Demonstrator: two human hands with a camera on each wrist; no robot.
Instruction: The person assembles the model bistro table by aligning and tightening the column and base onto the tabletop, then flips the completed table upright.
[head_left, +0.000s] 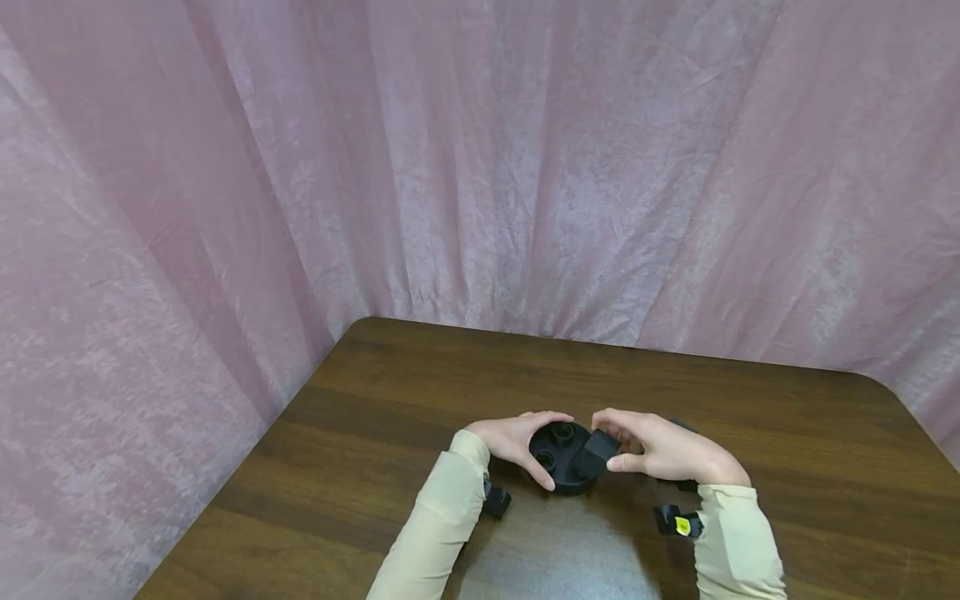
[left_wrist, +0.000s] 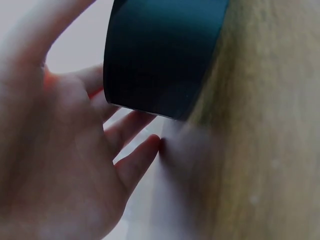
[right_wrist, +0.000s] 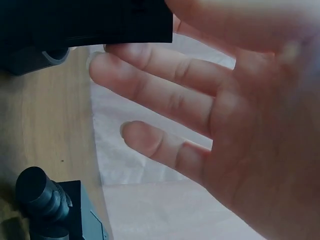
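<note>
A round black base (head_left: 568, 485) with raised ring-shaped sockets on its top sits on the wooden table. My left hand (head_left: 517, 443) grips it from the left, thumb at the near side and fingers round the far side. The left wrist view shows the base's smooth dark side wall (left_wrist: 160, 55) within the curve of that hand. With thumb and fingers my right hand (head_left: 660, 446) holds a black rectangular block (head_left: 600, 448), tilted over the right part of the base. The block's dark lower edge (right_wrist: 120, 30) spans the top of the right wrist view, above spread fingers.
Another black part with a threaded round post (right_wrist: 42, 197) stands on the table beyond my right hand, mostly hidden in the head view. Wrist cameras (head_left: 496, 500) hang under both forearms. A pink curtain (head_left: 525, 208) runs along the far edge of the wooden table (head_left: 360, 417).
</note>
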